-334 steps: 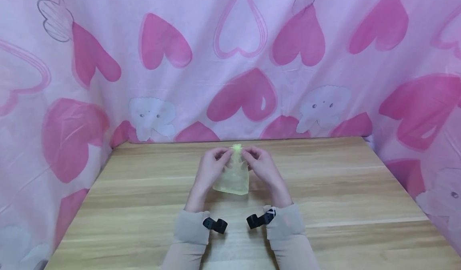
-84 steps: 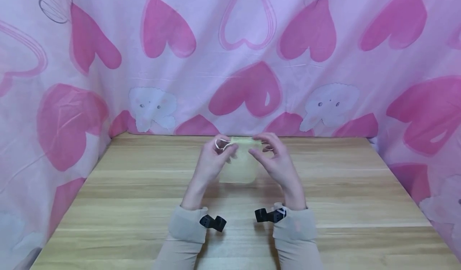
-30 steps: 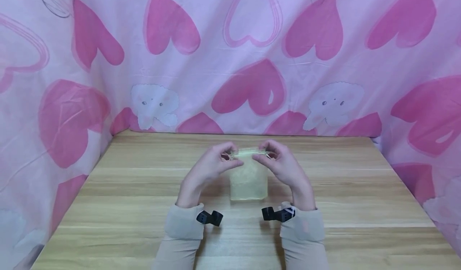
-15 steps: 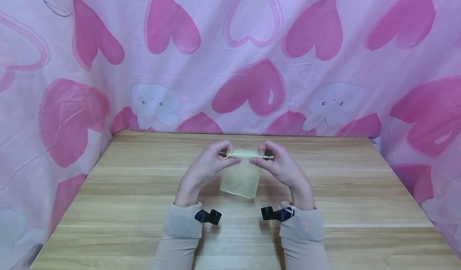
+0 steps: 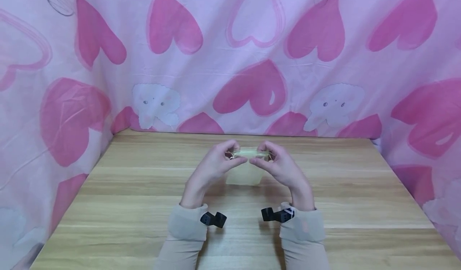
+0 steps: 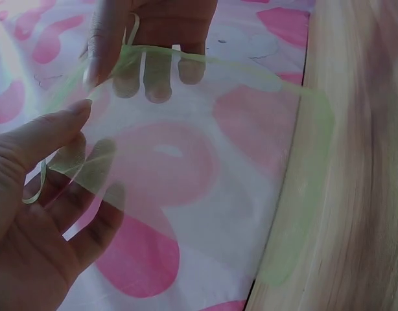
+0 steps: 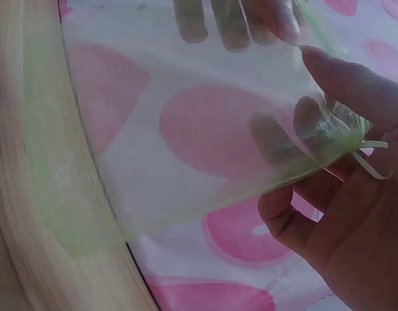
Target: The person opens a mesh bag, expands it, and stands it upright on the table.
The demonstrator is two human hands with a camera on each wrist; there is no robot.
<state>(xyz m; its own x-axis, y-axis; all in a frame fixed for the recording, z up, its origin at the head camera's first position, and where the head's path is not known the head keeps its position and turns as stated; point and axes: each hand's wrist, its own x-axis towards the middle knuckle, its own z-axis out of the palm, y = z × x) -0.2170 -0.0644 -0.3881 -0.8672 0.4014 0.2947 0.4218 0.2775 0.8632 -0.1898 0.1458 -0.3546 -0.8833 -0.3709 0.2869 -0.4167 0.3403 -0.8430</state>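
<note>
A sheer pale yellow-green drawstring pouch (image 5: pixel 245 178) hangs above the table, held by its top edge between both hands. My left hand (image 5: pixel 217 162) pinches the left top corner between thumb and fingers. At the right top corner, my right hand (image 5: pixel 282 166) grips the pouch the same way. In the left wrist view, fingers show through the thin mesh (image 6: pixel 251 142), and a light cord loop (image 6: pixel 35 191) lies by the left palm. Cord ends (image 7: pixel 377 155) stick out beside the right palm in the right wrist view. The thumbs point toward each other along the mouth.
Below lies a light wood-grain table (image 5: pixel 126 206). A pink curtain (image 5: pixel 201 73) printed with hearts and white cartoon animals stands around its back and sides. Black wrist cameras (image 5: pixel 213 219) sit on both beige cuffs.
Earliest, the pouch's neck was gathered tight; now its top is spread flat between the hands. Over the last half second, its lower edge swings up and away, and the left hand shifts slightly right.
</note>
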